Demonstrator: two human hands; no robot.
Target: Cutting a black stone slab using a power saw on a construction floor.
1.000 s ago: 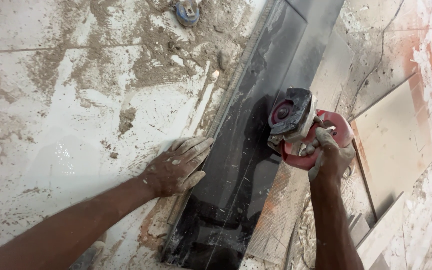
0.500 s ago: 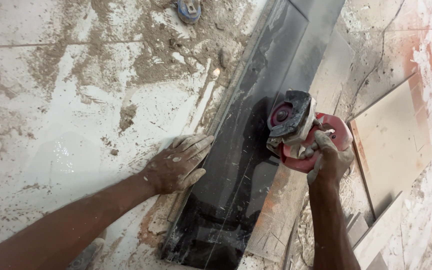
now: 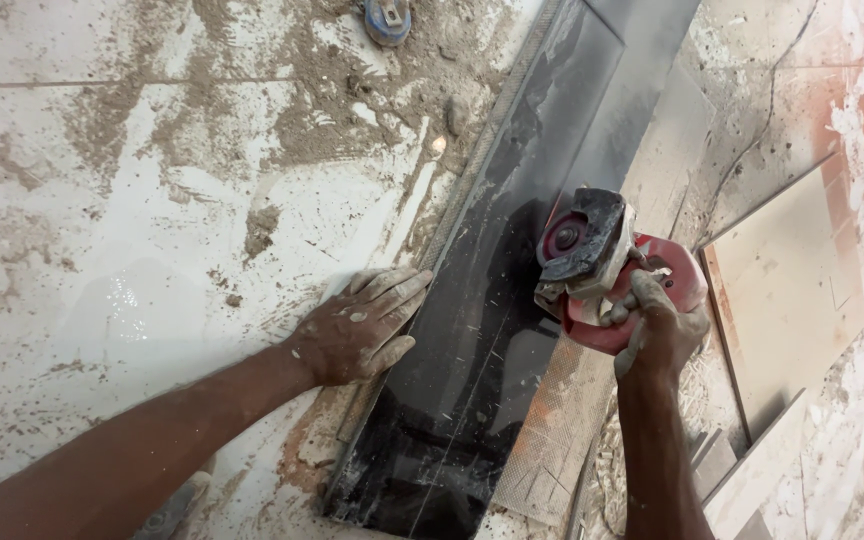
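Note:
A long black stone slab (image 3: 492,330) lies diagonally on the dusty floor. My right hand (image 3: 657,325) grips a red angle grinder (image 3: 612,270) whose black guard and disc sit at the slab's right edge. My left hand (image 3: 357,328) lies flat, fingers spread, on the floor and against the slab's left edge, holding nothing.
The white tiled floor (image 3: 132,270) is smeared with sandy mortar. A blue object (image 3: 387,18) lies at the top. Beige tile pieces (image 3: 792,290) lean at the right, and a mesh-backed strip (image 3: 552,440) lies under the slab's right side.
The grinder and my right hand have shifted very slightly along the slab's right edge. My left hand stays pressed in the same place.

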